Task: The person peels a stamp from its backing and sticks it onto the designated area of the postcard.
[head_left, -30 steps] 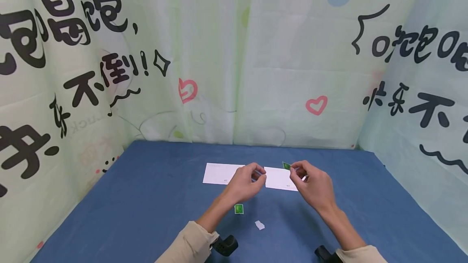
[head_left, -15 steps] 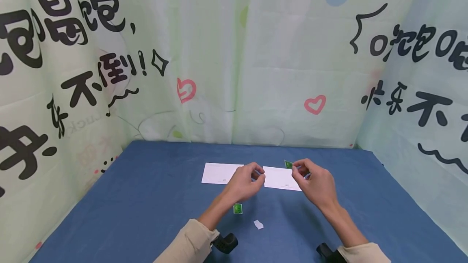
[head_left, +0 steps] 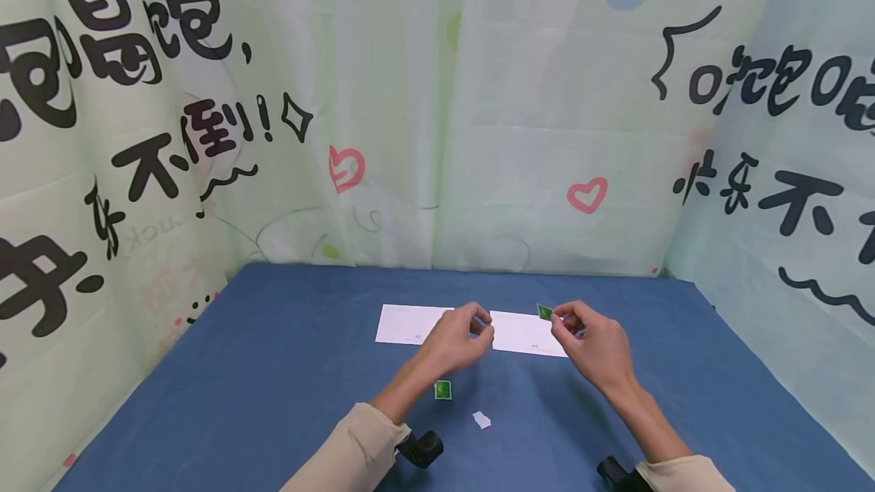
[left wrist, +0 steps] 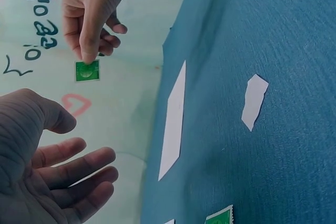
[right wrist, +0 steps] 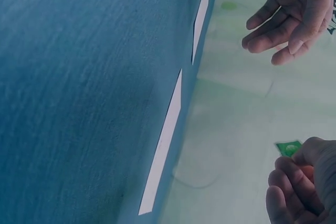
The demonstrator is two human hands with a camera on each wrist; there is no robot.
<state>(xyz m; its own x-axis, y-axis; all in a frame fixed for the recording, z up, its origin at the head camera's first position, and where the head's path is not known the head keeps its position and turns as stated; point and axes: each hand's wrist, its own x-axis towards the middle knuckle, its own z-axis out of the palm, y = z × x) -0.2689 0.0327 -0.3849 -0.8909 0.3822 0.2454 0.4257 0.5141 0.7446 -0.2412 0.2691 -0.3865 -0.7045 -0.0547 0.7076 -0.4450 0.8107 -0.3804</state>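
My right hand (head_left: 596,344) pinches a small green postage stamp (head_left: 544,312) by its edge, above the far side of the right white envelope (head_left: 521,334). The left wrist view shows the stamp (left wrist: 87,71) hanging from the thumb and fingertips. My left hand (head_left: 456,340) hovers in front of the left envelope (head_left: 408,324) with loosely bent fingers. In the left wrist view the left hand (left wrist: 58,166) has nothing between thumb and fingers. A second green stamp (head_left: 443,390) lies on the cloth below the left wrist.
A torn white paper scrap (head_left: 481,420) lies near the middle front of the blue tablecloth (head_left: 294,378). Printed pale curtains (head_left: 506,112) enclose the table at the back and both sides.
My right hand has moved slightly to the right with the stamp still pinched. The left hand keeps nearly the same place. The whole head view has shifted a little.
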